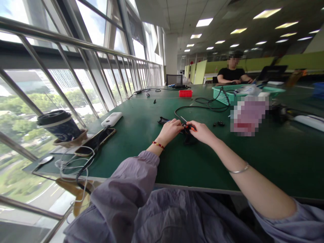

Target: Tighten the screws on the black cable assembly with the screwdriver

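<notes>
On the green table [141, 141], both my hands meet over a black device [189, 139] whose kind I cannot make out. My left hand [172, 130] has its fingers closed on it; a black piece [163, 120] sticks out beyond those fingers. An orange-and-black screwdriver [193, 128] is in my right hand [202, 132], its thin metal shaft pointing up and left. The fingers hide most of the device and where the tool touches it. A black cable [178, 109] curves away just behind the hands. Small black parts [219, 124] lie to the right.
A green basket [220, 96] and a red box [185, 93] stand farther back. Left are a cup [59, 126], a phone [97, 143], a white power bank [112, 119] and tangled white cable [73, 162]. A person [233, 72] sits across, at the right. A railing [101, 52] borders the left.
</notes>
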Demonstrator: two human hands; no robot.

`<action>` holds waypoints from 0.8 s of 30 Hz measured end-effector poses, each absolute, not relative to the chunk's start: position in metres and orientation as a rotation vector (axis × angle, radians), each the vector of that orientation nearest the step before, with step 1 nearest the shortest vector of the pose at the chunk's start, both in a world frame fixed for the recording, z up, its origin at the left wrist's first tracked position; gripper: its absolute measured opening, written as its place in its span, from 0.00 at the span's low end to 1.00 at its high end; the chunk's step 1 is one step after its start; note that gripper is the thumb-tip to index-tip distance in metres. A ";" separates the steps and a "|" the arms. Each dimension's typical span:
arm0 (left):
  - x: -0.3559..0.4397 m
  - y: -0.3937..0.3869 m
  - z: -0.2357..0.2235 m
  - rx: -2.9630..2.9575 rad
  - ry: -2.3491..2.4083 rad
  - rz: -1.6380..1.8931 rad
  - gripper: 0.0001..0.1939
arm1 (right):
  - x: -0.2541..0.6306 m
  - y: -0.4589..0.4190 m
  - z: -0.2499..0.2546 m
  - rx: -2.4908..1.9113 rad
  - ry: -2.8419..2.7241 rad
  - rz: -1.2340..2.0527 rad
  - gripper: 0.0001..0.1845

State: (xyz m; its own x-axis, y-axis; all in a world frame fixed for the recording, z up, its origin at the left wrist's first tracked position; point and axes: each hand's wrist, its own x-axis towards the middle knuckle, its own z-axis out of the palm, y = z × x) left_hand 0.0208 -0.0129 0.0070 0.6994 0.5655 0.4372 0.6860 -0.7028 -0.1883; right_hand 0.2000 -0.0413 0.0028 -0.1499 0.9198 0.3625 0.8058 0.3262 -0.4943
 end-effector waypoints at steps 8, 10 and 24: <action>0.023 -0.013 0.008 -2.521 -0.946 -0.428 0.13 | 0.205 -0.039 0.005 -1.475 -1.810 0.143 0.17; 0.019 -0.011 0.005 -2.502 -1.006 -0.541 0.18 | 0.209 -0.039 0.008 -1.451 -1.717 0.155 0.16; 0.011 0.005 -0.015 -2.596 -1.531 -0.624 0.24 | 0.206 -0.053 0.025 -0.932 -1.443 0.230 0.15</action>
